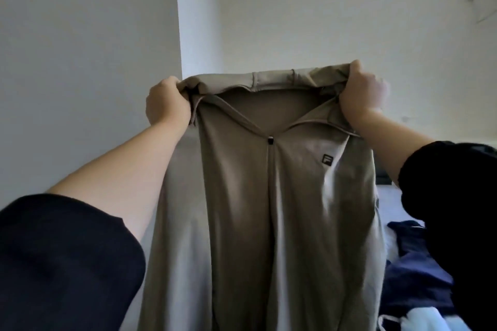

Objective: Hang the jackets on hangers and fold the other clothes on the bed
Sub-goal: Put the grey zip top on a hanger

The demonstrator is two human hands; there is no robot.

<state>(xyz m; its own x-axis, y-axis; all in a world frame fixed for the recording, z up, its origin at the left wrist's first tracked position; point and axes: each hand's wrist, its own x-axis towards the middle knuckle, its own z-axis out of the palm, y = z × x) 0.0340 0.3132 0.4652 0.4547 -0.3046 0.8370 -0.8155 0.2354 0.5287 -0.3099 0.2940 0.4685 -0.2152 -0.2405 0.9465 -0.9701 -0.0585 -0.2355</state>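
Left hand [166, 101]: fingers clench jacket [269, 209] collar.
Right hand [363, 94]: fingers grip collar, slightly blurred.
Below right fingers: apparently a navy garment [419, 277].

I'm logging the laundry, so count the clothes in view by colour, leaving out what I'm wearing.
Taupe: 1, the zip jacket, gripped at the top by the left hand and right hand.
Navy: 1, the navy garment, crumpled on the bed.
Light blue: 1, the light blue garment, cut off by the bottom edge.
Total: 3
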